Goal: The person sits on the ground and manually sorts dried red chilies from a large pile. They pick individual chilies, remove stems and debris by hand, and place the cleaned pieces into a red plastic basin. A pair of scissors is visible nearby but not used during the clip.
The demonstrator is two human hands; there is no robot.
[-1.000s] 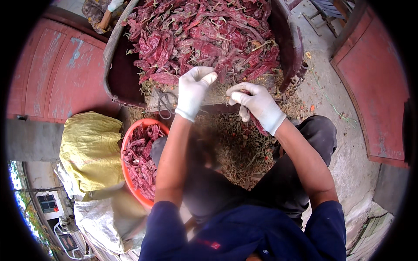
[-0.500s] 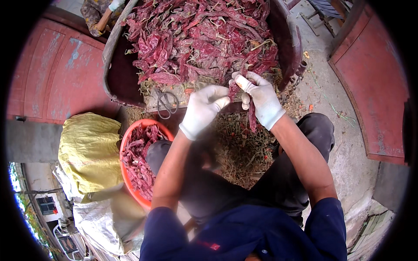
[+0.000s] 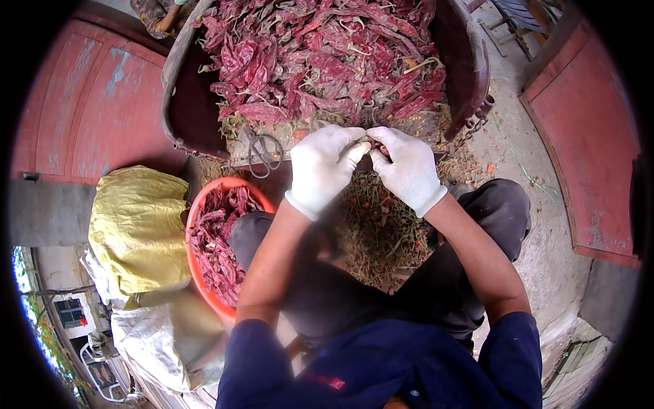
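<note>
My left hand (image 3: 319, 170) and my right hand (image 3: 410, 172), both in white knit gloves, meet at the fingertips in front of the cart's near edge. A dried red chili pepper (image 3: 372, 144) is pinched between them, mostly hidden by the fingers. Beyond them a large heap of dried chili peppers (image 3: 320, 61), some with stems, fills the dark red cart (image 3: 470, 78). Left of my left hand, a pair of scissors (image 3: 266, 155) with big loop handles lies at the cart's edge. More dried chilies (image 3: 214, 249) lie in an orange-red basin (image 3: 193, 235) beside my left knee.
Stems and dry scraps (image 3: 381, 235) cover the ground between my legs. A yellow woven sack (image 3: 139, 228) and a white sack (image 3: 153, 347) stand left of the basin. Red metal doors (image 3: 88, 105) flank the cart. Another person's arm (image 3: 167, 19) shows at the upper left.
My hands have come closer together and turned with their backs upward. The chili that hung below my right hand is now mostly hidden by the fingers. The view has shifted slightly.
</note>
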